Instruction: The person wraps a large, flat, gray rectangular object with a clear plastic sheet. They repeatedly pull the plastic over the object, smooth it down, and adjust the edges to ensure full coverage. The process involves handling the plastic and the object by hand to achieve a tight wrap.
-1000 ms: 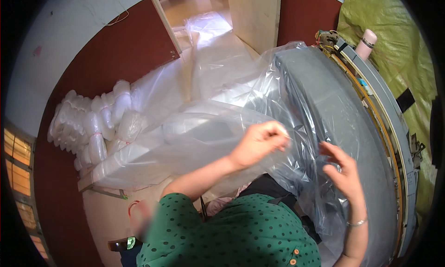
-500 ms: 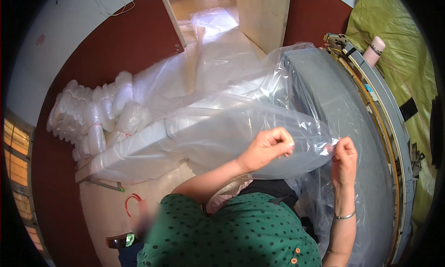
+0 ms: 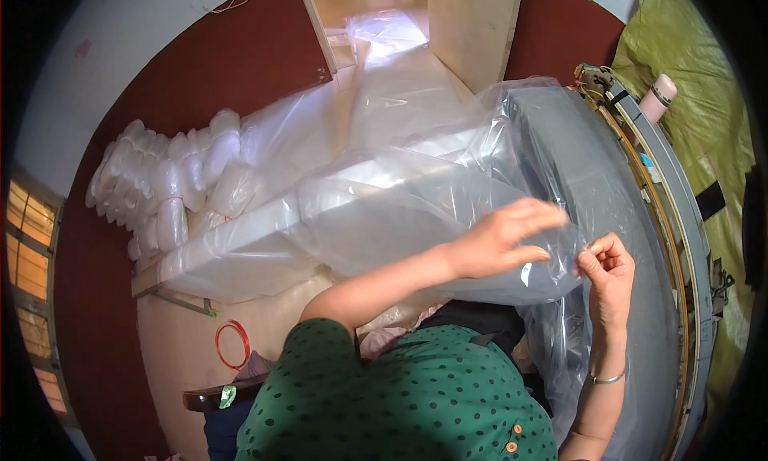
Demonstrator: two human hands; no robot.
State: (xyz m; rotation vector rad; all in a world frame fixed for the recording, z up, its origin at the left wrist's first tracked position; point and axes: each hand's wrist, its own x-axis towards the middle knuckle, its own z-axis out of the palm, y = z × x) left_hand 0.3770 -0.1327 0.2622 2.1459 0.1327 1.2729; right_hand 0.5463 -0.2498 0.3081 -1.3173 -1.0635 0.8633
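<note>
A large sheet of clear plastic film [image 3: 384,233] lies in folds across the work surface in front of me. My right hand [image 3: 610,275] pinches the film's edge between thumb and fingers, at the right of the sheet. Just left of it, my left hand [image 3: 508,241] hovers over the film with fingers stretched out and thumb apart, slightly smeared by motion. Nothing shows in its grasp. Beneath my right forearm, more loose film [image 3: 560,345] hangs down beside the grey padded surface [image 3: 592,157].
Several tied bundles of clear plastic [image 3: 172,209] are piled at the far left. Along the right runs a long metal machine frame [image 3: 680,213], with a pink bottle [image 3: 658,97] behind it. A red ring [image 3: 218,345] lies low at the left. An open door [image 3: 474,29] stands at the back.
My left hand has opened from closed fingers and moved right, toward my right hand. My right hand keeps its pinch on the film. The whole view has shifted slightly.
</note>
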